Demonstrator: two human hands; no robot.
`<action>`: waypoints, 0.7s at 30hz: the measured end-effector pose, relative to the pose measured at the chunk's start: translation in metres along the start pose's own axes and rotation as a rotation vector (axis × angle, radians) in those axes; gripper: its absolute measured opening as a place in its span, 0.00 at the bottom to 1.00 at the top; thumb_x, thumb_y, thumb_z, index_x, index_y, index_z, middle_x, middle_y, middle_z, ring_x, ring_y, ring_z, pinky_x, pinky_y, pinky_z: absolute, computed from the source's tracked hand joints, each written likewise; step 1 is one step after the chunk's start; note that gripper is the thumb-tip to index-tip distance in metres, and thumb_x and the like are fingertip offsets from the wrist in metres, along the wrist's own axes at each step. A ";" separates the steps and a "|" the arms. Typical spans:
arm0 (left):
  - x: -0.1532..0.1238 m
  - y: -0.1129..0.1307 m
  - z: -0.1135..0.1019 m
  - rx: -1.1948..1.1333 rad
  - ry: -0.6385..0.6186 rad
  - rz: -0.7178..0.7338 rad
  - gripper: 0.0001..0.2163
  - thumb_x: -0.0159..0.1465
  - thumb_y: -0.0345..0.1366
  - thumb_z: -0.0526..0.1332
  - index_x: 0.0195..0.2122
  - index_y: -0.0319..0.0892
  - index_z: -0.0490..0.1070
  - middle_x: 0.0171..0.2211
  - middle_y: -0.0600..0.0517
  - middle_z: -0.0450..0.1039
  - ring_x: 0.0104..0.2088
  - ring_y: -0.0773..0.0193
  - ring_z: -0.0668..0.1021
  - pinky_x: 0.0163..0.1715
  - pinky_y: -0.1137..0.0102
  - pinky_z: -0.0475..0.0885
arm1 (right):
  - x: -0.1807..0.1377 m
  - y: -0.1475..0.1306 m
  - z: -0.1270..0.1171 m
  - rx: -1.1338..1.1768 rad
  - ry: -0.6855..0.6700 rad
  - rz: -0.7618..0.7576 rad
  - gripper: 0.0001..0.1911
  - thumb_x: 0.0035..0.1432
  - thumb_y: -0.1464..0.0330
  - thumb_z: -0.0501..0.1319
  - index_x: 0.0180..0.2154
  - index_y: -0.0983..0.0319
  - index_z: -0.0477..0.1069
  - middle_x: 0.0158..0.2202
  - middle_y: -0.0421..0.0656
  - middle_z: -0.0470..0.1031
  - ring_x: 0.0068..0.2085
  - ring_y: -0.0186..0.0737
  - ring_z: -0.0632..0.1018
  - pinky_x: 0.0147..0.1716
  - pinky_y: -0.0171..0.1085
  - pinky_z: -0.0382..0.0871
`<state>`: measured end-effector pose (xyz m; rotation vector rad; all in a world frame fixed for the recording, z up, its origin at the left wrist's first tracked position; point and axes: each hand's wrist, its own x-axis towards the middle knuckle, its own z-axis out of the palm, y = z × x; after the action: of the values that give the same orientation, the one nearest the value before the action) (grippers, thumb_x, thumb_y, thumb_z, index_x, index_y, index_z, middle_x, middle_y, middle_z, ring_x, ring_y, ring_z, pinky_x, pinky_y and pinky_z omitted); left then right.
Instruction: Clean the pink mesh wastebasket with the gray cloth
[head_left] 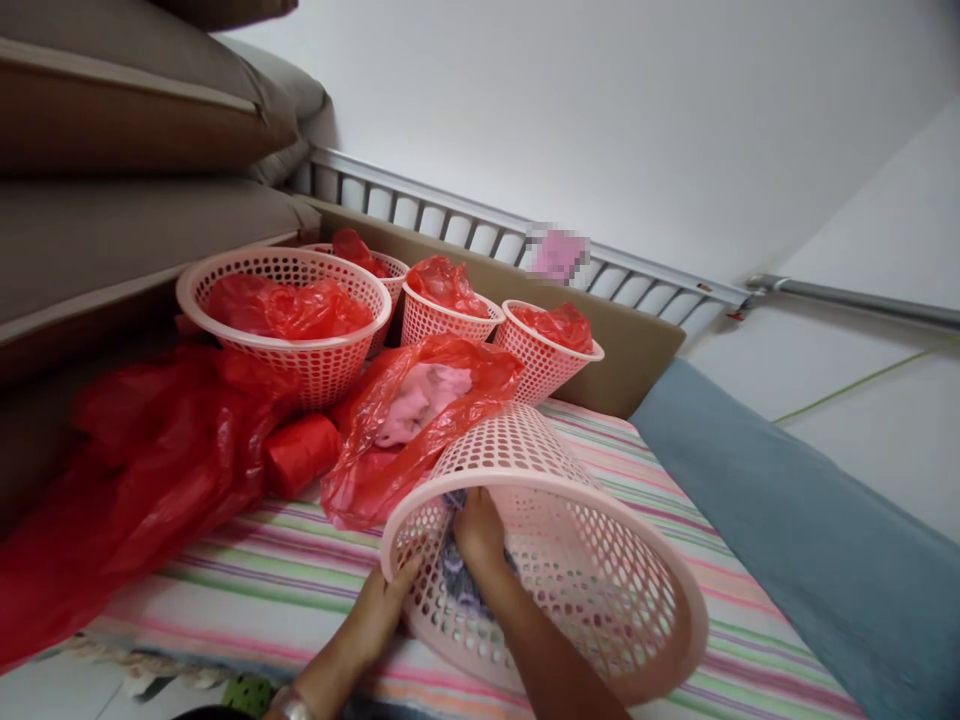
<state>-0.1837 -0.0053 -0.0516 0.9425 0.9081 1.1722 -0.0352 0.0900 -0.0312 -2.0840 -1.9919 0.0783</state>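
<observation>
A pink perforated plastic basket (pixel 592 560) lies tipped on its side on a striped cloth, its mouth toward me. My left hand (pixel 379 605) grips the basket's near rim from outside. Reaching inside the basket, my right hand (pixel 478 530) presses on a grey-purple fabric item (pixel 457 580) at its bottom. Behind the basket lies a red plastic bag (pixel 375 470) with something pink showing through it.
Several pink baskets (pixel 315 360) lined with red bags stand at the back by a cardboard panel (pixel 630 350). Loose red plastic sheeting (pixel 135 470) spreads on the left, with a red roll (pixel 300 452). Brown cushions (pixel 112 120) stack at left; a blue cloth (pixel 787 520) lies right.
</observation>
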 end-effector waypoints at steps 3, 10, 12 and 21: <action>0.000 0.000 0.000 0.029 -0.017 -0.061 0.26 0.60 0.50 0.57 0.55 0.41 0.67 0.49 0.44 0.76 0.50 0.50 0.75 0.52 0.58 0.68 | 0.039 0.008 0.003 0.057 0.039 -0.045 0.21 0.60 0.72 0.48 0.53 0.64 0.66 0.52 0.52 0.70 0.55 0.47 0.68 0.53 0.41 0.58; 0.001 -0.002 -0.001 0.059 0.004 -0.264 0.30 0.57 0.57 0.56 0.55 0.43 0.64 0.28 0.48 0.80 0.28 0.55 0.79 0.21 0.69 0.72 | 0.062 0.014 0.002 0.097 -0.010 -0.070 0.19 0.62 0.69 0.47 0.51 0.61 0.68 0.50 0.48 0.72 0.54 0.44 0.70 0.53 0.38 0.59; 0.001 -0.003 0.000 0.076 0.012 -0.267 0.29 0.56 0.57 0.56 0.52 0.42 0.67 0.27 0.48 0.79 0.26 0.56 0.79 0.21 0.68 0.72 | 0.042 0.006 0.002 0.086 -0.037 -0.050 0.20 0.59 0.69 0.50 0.52 0.64 0.67 0.50 0.52 0.72 0.51 0.47 0.72 0.49 0.39 0.63; 0.004 0.011 -0.005 0.134 0.083 0.007 0.28 0.54 0.54 0.61 0.48 0.38 0.72 0.42 0.44 0.79 0.50 0.48 0.75 0.55 0.56 0.65 | -0.103 -0.005 -0.007 0.006 -0.106 -0.281 0.26 0.48 0.76 0.52 0.52 0.65 0.66 0.53 0.53 0.68 0.54 0.50 0.68 0.53 0.43 0.60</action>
<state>-0.1913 0.0003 -0.0437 1.0111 1.0615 1.1752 -0.0443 -0.0127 -0.0376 -1.8091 -2.3235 0.1437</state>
